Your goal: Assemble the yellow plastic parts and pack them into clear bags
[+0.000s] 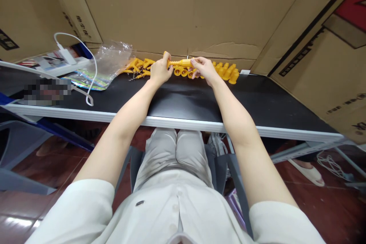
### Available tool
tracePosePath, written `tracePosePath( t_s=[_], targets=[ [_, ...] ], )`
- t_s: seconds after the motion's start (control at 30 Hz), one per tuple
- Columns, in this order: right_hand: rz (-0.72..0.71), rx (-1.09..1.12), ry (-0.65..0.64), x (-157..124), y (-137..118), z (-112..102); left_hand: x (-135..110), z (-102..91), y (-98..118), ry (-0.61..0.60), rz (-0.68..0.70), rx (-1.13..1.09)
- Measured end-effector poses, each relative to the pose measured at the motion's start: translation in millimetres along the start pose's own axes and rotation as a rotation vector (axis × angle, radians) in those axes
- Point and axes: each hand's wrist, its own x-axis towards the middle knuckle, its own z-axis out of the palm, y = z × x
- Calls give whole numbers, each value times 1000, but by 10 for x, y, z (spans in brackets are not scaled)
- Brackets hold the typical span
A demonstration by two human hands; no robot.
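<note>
My left hand (160,70) is closed around the left end of a yellow ribbed plastic rod (175,63). My right hand (206,69) pinches the thicker yellow sleeve (186,62) at the rod's right end. Rod and sleeve lie in one level line, just above the table. Under and behind my hands stand several yellow cup-ended plastic pieces (177,72), their round openings facing me. More yellow tubes (228,72) lie in a row to the right of my right hand. Left of my left hand, yellow hooked handles (138,65) are heaped with small dark chains (138,73).
The black tabletop (185,103) has a pale metal front edge (183,122). Cardboard walls (185,11) enclose the back and sides. A clear plastic bag (111,61) and a white cable (95,68) lie at left. A person's foot in a white slipper (309,172) shows below right.
</note>
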Motion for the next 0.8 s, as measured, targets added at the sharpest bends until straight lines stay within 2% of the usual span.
tracePosePath(
  t_s=[0.13,0.5,0.6,0.7,0.8],
  targets=[
    [5,3,1,4,-6,9,3,19,-3,40,9,-2],
    [29,29,-12,-59,-55,28,5,38,-25,32,14,41],
    [16,91,3,-16,-2,37,-19,7,24,-30,3,46],
    [-69,137,35,56,71,29,-50,-23,66,-157,-42,45],
    [-184,47,109,151,112,37,-49,-20,16,-245,-108,80]
  ],
)
